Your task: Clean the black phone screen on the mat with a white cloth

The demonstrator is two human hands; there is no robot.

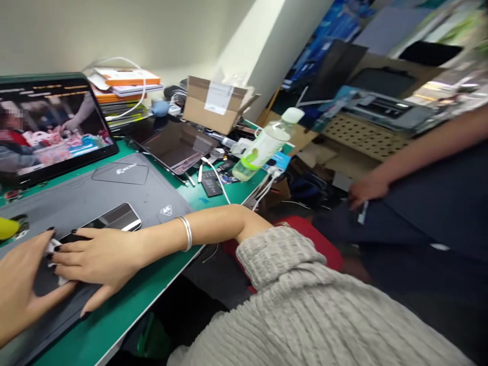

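Observation:
My right hand (101, 254) lies flat, palm down, its fingers stretched out and its fingertips on a crumpled white tissue (61, 274). Beneath it a dark phone (118, 217) with a shiny silver edge pokes out towards the upper right. My left hand (23, 290) comes in from the left edge, thumb and forefinger spread wide around the tissue and the tips of my right fingers. Its other fingers are out of sight. Both hands rest over a grey work mat (152, 195) on the green table top.
A tablet (57, 132) playing a video stands at the back left. Behind the mat are a dark screen panel (171, 142), an open cardboard box (211, 104) and a tilted bottle (263, 145). White cables trail over the table's right edge. At right, another person's hand (368, 190) holds something small.

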